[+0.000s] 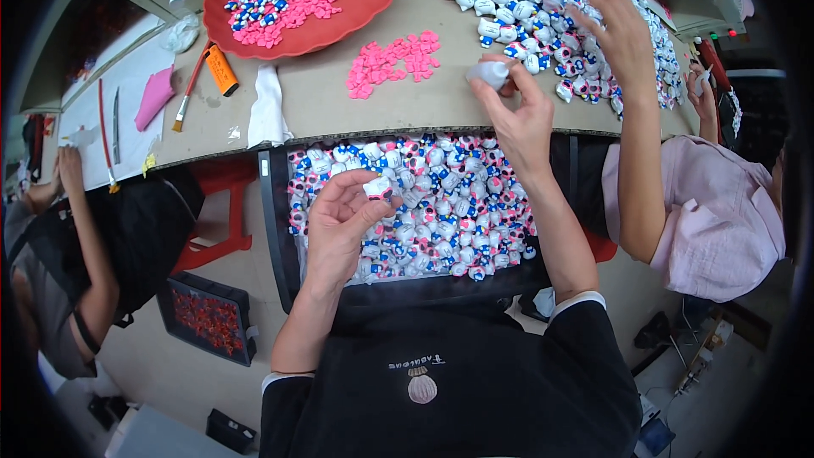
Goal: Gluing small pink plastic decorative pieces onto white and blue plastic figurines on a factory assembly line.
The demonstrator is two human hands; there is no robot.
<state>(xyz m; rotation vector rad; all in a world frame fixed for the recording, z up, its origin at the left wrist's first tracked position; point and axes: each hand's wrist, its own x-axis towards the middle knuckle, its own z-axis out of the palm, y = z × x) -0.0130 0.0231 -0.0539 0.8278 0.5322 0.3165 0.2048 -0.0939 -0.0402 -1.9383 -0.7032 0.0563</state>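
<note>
Over the crate, my left hand [337,219] pinches a small white toy figure [380,190] with pink and black marks between thumb and fingers. My right hand [524,119] is raised at the table's front edge. Its fingers are closed round a small whitish rounded object that looks like a little squeeze bottle [489,75]; its far end is hidden by the fingers. Below both hands, a black crate [275,229] is filled with many white, blue and pink toy figures [441,220]. A loose patch of small pink pieces [392,65] lies on the table left of my right hand.
A red tray [356,25] at the back holds pink pieces and some blue-white ones. A large heap of figures [517,8] covers the back right, where a co-worker's hand [615,34] reaches in. An orange box [221,72], a brush [188,93] and white tissue [268,106] lie left.
</note>
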